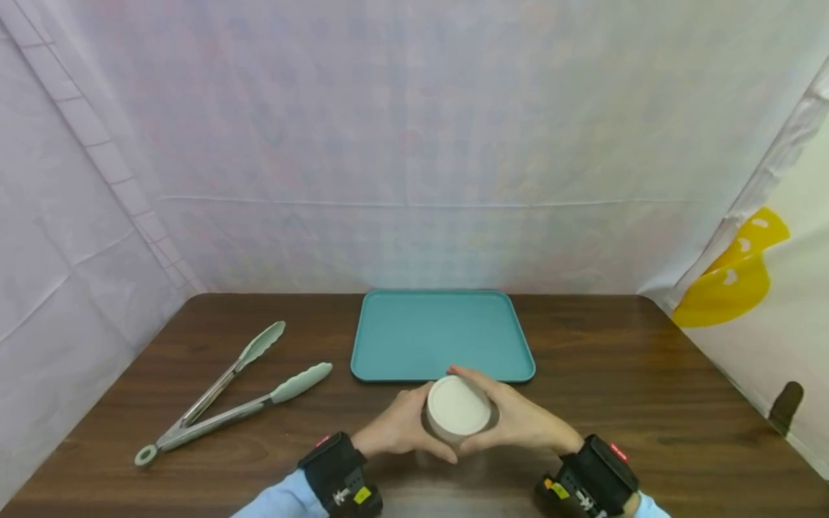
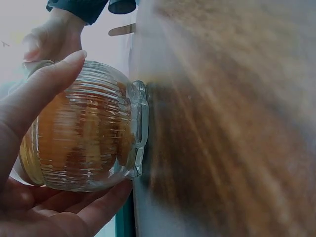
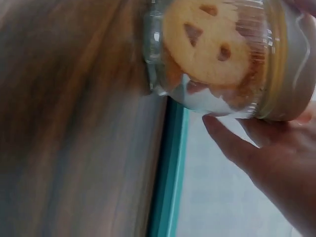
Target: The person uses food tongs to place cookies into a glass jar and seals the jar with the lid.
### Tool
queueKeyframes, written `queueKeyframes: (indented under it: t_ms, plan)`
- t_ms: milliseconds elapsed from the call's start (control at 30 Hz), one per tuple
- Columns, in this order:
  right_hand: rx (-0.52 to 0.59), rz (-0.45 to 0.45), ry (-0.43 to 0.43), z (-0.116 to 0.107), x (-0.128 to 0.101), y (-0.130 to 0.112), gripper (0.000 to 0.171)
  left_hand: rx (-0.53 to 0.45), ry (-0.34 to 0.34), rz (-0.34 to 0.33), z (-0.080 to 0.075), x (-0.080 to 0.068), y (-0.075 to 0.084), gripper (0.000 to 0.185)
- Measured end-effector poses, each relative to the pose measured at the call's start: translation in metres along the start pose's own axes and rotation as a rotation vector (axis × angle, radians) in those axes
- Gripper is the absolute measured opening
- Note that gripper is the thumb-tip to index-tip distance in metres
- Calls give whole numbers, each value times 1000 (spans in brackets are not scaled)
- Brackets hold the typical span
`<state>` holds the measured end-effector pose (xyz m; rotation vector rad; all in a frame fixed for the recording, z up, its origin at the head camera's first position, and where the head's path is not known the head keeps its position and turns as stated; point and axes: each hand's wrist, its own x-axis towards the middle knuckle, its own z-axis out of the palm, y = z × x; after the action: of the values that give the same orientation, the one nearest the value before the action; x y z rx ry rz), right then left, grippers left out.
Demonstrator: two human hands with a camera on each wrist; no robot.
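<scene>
A ribbed glass jar (image 2: 86, 138) with a pale lid (image 1: 457, 405) is upright between my two hands, in front of the tray. Round cookies (image 3: 205, 42) fill it; one has holes cut like a face. My left hand (image 1: 406, 426) grips the jar from the left, thumb on the near side and fingers round the glass in the left wrist view. From the right, my right hand (image 1: 518, 423) holds it near the lid, thumb and fingers spread around it. The jar's base is at the tabletop or barely above; I cannot tell which.
A teal tray (image 1: 443, 334) lies just beyond the jar at the back of the dark wooden table (image 1: 648, 403). Spread tongs (image 1: 220, 420) with pale green tips lie to the left. White cloth (image 1: 414, 144) hangs behind the table and at its sides.
</scene>
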<state>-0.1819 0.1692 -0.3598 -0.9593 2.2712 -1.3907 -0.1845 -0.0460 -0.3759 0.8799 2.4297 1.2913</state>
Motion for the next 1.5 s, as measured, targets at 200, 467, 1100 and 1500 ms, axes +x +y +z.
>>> queueKeyframes:
  t_ms: [200, 467, 1100, 1500]
  plan:
    - [8, 57, 33, 1, 0, 1, 79, 17, 14, 7, 0, 1, 1, 88]
    - [-89, 3, 144, 9, -1, 0, 81, 35, 27, 14, 0, 2, 1, 89]
    - [-342, 84, 450, 39, -6, -13, 85, 70, 40, 24, 0, 1, 2, 86]
    - [-369, 25, 363, 33, -6, -7, 91, 76, 31, 23, 0, 0, 1, 86]
